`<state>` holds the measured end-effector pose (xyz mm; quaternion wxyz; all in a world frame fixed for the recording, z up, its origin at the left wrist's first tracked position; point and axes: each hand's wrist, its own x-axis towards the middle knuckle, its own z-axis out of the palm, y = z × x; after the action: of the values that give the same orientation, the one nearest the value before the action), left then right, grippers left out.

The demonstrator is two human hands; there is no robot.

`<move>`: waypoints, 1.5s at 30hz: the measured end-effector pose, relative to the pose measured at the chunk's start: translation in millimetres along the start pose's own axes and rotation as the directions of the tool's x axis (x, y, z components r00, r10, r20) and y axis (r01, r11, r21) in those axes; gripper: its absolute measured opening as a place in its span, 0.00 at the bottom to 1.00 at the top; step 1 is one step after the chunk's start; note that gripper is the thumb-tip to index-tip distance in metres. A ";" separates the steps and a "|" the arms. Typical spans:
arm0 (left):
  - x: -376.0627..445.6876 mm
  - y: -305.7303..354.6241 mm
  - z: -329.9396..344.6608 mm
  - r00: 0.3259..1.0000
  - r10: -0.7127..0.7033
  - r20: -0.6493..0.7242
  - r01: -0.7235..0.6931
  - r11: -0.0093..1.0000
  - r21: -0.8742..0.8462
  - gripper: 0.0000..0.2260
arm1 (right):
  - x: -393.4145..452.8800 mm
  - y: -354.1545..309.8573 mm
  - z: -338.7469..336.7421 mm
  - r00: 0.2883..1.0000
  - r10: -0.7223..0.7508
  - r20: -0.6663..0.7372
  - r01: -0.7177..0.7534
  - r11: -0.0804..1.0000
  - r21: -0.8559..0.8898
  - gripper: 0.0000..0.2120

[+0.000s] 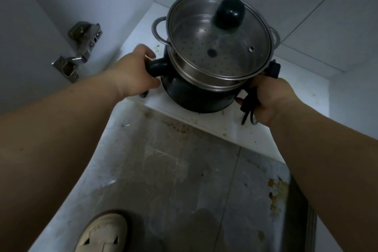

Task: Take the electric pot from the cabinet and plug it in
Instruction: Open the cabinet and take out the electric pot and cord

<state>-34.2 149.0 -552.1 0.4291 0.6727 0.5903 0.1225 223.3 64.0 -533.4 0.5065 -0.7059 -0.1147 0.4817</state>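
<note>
The electric pot (196, 92) is seated at the cabinet shelf (204, 122) edge. Its side handle (157, 66) is gripped by the left hand (135, 73); the cord (248, 106) is clutched by the right hand (272, 100). No legible markings are seen

A: What colour is the round electric pot's body (196, 96)?
B: Glossy black, and so is the stubby side handle (157, 66) and the rounded knob (229, 13) on the clear glass lid (223, 32), which is rimmed in silver steel.
A: And the tier above the body?
B: A shiny silver steel steamer basket (204, 71); its floor is dotted with rows of small holes.
A: The cord?
B: The bundled power cord (248, 108) is black too.
A: The surroundings?
B: The flat cabinet shelf (184, 116) is white with brownish specks. The tiled floor (184, 180) is grey, streaked, with yellow-brown stains at the right. The rounded shoe (102, 233) is beige.
</note>
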 end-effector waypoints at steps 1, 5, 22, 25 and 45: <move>-0.2 2.1 0.1 1.000 0.006 -0.029 -0.008 0.998 -0.070 0.27 | -0.7 0.8 1.1 1.000 -0.012 0.022 0.013 1.000 -0.029 0.15; -2.5 11.2 3.9 0.999 0.019 -0.035 -0.022 0.996 -0.088 0.31 | -2.4 6.4 3.7 0.999 -0.014 0.048 0.016 0.999 -0.034 0.16; -8.0 106.8 12.5 0.972 0.228 0.054 -0.225 0.973 -0.054 0.33 | -62.7 -24.5 -70.3 0.977 -0.087 -0.194 0.103 0.992 0.075 0.17; -25.1 131.5 7.4 0.961 0.277 0.017 -0.276 0.960 -0.056 0.30 | -88.1 -46.6 -81.3 0.969 -0.075 -0.236 0.103 0.989 0.110 0.15; -274.7 239.0 -134.7 0.976 0.182 0.116 -0.194 0.976 0.102 0.22 | -366.1 -146.8 -109.5 0.925 0.227 -0.305 -0.181 0.968 0.173 0.05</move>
<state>-35.0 -24.2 -204.6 0.4076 0.7543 0.5062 0.0932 171.8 -172.5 -203.3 0.5141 -0.7454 0.0782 0.4171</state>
